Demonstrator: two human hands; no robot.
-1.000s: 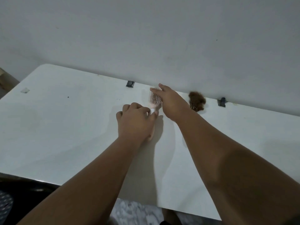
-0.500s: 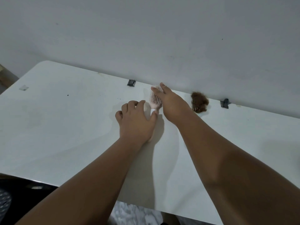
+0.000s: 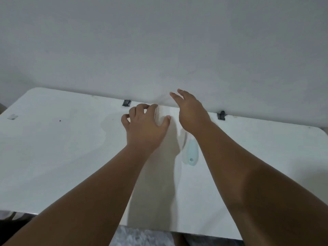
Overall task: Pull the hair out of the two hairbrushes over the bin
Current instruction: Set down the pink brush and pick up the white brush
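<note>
Hairbrush number one, the white hairbrush (image 3: pixel 160 114), sits in the left grip (image 3: pixel 144 127). The fingers curl over its back and the thumb presses the near side, clamped on it. Its pale bristles face right. Whether it rests on the surface or is held just above cannot be told.

The right grip (image 3: pixel 191 112) is just beside it, raised and apart, fingers spread and holding nothing.

A second hairbrush (image 3: pixel 190 153) lies flat on the bench (image 3: pixel 53 157) under the right forearm. Its pale blue handle, with a hole at the end, points toward the near edge. Its head is largely hidden by the wrist.

The bench is white and glossy, with a rounded far-left corner, and it butts against a plain grey-white wall (image 3: pixel 159 41). Two black clips (image 3: pixel 126 102) sit on its far edge, one left of the hands, one right. A scrap of clear tape (image 3: pixel 12 116) and a dark speck (image 3: pixel 60 120) mark the left part. Mottled grey floor (image 3: pixel 142 237) shows below the near edge.
</note>
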